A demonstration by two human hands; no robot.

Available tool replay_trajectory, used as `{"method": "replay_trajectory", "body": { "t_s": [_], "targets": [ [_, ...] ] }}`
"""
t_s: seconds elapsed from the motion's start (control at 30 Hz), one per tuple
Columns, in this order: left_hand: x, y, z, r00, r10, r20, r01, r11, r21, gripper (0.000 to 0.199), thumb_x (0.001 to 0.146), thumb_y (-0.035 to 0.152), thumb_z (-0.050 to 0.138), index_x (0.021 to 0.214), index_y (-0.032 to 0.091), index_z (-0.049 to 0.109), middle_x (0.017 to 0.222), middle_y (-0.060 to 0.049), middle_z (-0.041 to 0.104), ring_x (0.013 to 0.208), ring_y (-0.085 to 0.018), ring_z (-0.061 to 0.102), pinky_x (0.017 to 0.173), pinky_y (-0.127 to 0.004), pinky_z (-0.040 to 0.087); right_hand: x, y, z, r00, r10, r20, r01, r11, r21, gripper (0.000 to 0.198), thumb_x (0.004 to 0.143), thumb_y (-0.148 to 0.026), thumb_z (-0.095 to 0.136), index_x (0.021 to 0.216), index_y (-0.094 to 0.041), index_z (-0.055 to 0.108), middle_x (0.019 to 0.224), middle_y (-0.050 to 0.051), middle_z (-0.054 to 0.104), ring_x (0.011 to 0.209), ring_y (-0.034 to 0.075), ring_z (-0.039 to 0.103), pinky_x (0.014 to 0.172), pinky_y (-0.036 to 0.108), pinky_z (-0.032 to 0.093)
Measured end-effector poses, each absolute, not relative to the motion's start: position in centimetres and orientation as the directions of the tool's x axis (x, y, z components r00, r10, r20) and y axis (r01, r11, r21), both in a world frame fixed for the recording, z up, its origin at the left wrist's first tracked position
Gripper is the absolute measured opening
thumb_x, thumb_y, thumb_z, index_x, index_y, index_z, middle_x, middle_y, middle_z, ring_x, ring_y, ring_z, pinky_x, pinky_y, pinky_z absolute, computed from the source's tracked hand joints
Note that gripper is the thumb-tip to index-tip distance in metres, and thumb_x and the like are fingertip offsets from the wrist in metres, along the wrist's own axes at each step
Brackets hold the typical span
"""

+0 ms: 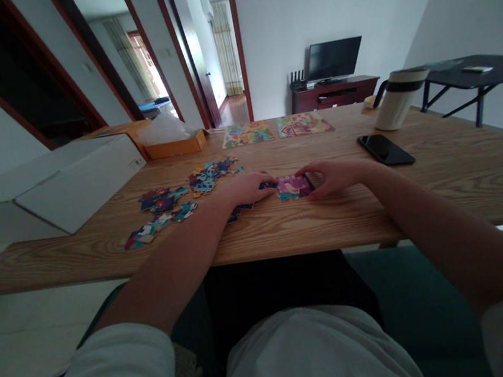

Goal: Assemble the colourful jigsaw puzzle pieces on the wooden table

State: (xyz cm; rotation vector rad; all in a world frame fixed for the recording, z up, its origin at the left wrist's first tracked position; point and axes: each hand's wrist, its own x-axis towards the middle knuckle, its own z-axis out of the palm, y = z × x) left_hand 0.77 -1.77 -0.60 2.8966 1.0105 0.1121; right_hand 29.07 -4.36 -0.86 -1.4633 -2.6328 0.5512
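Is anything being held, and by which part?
The right hand appears to hold the pink puzzle section by its right end. The left hand is at a dark piece; whether it grips cannot be told.

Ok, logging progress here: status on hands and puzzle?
Left hand at dark piece. Right hand at pink section, right edge. Phone off right, clear of hands.

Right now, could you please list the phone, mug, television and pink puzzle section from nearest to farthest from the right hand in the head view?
1. Pink puzzle section: just left of the right hand.
2. Phone: right of the hand.
3. Mug: behind the phone.
4. Television: in the background.
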Motion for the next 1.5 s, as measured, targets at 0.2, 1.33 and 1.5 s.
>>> {"method": "replay_trajectory", "body": {
  "t_s": [0.2, 1.33, 1.5],
  "targets": [
    [0.9, -1.8, -0.6, 0.771, 0.637, 0.021, 0.633, -0.769, 0.089, 0.044, 0.098, 0.041, 0.053, 0.136, 0.023, 0.065, 0.132, -0.008, 0.069, 0.122, -0.023, 0.061, 0.107, -0.033, 0.042, 29.0, -4.5, -0.7, -0.529, 0.842, -0.108, 0.812, 0.464, -0.354, 0.089, 0.07, -0.063, 0.076, 0.148, -0.027, 0.054, 0.147, 0.008, 0.059, 0.132, 0.037, 0.055, 0.115, 0.05, 0.039],
    [3.1, 2.3, -1.4, 0.765, 0.643, 0.043, 0.641, -0.766, 0.061, 0.048, 0.088, 0.009, 0.052, 0.13, 0.024, 0.071, 0.128, -0.002, 0.073, 0.118, -0.02, 0.067, 0.104, -0.029, 0.048, 29.0, -4.5, -0.7, -0.533, 0.838, -0.116, 0.814, 0.47, -0.343, 0.089, 0.072, -0.063, 0.075, 0.149, -0.023, 0.053, 0.147, 0.01, 0.059, 0.131, 0.036, 0.057, 0.114, 0.047, 0.04],
    [3.7, 2.8, -1.2, 0.749, 0.66, 0.053, 0.658, -0.751, 0.058, 0.048, 0.083, 0.007, 0.054, 0.125, 0.022, 0.073, 0.124, -0.003, 0.074, 0.113, -0.018, 0.067, 0.1, -0.025, 0.048, 29.0, -4.6, -0.6, -0.534, 0.836, -0.122, 0.814, 0.47, -0.343, 0.089, 0.072, -0.063, 0.075, 0.149, -0.024, 0.053, 0.145, 0.01, 0.061, 0.129, 0.036, 0.058, 0.113, 0.047, 0.041]
  ]
}}
